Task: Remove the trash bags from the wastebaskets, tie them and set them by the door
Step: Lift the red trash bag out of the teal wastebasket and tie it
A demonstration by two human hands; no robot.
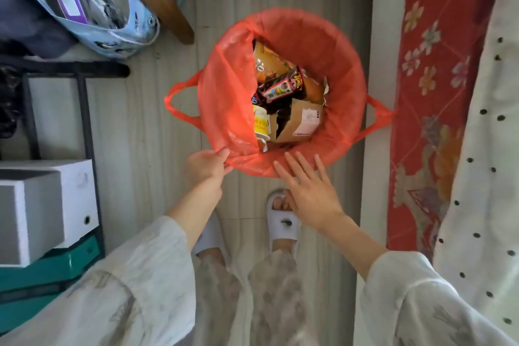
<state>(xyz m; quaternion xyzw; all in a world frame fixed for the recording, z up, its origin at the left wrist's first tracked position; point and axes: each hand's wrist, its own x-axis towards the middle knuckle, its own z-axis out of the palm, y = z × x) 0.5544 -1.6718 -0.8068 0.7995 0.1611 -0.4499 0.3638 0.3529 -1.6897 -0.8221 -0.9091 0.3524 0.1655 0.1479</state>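
- The red trash bag [283, 36] sits at the centre of the frame, stretched over a round wastebasket whose own wall is hidden under the plastic; its mouth faces straight up at the camera.
- Two handle loops stick out sideways, one [179, 98] toward frame left, the other [379, 118] toward frame right, so the bag's long axis runs left to right across the picture.
- Inside lie a torn cardboard box [302, 121], a snack wrapper [283, 84] and a yellow cup [261, 123].
- Left hand [203, 167], lower centre: its grip pinches the near left rim of the bag between thumb and fingers.
- Right hand [306, 188]: grip spread, fingers straight, tips at or just over the near rim; whether they touch it cannot be told.
- Open floor [140, 121] lies to the left of the bag and in a narrower strip above it.
- At frame right the bag is hemmed by a red flowered cloth [432, 93], the right loop nearly touching it.
- A dark metal rack [84, 121] with white and green boxes bounds the left edge; a blue shopping bag [118, 19] and a wooden leg [168, 11] fill the upper left.
- Feet in white slippers [282, 222] stand just below the bag.
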